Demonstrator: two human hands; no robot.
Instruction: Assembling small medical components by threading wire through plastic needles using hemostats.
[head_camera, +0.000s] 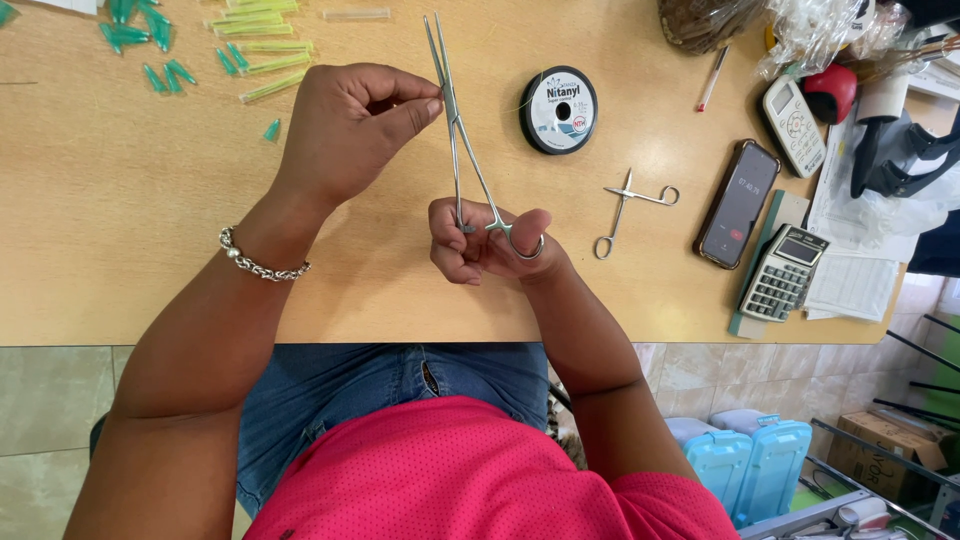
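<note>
The right hand (490, 245) holds a pair of long steel forceps (462, 130) by the finger rings, thumb through one ring, so its grip is closed on the handles. The forceps stand nearly upright over the counter (120, 220), tips pointing away from the body and pressed together. The left hand (345, 125) pinches narrowly at the shaft, thumb and forefinger closed just beside the metal; a fine thread (520, 100) seems to run from there toward the black spool (558, 110), though it is too thin to be sure. A bracelet (262, 262) sits on the left wrist.

To do this step well, the right hand should keep the forceps steady and locked while the left does the fine work, with both wrists low over the counter for support. The pinch should stay close to the jaws so the thread does not slip, and tension toward the spool should be light and even.

Small scissors (630, 205) lie to the right of the hands, within easy reach. Further right are a phone (738, 205), a calculator (783, 272) and a handset (795, 125). Green plastic caps (150, 30) and pale green tubes (260, 45) are scattered at the far left of the counter, well apart from the hands.
</note>
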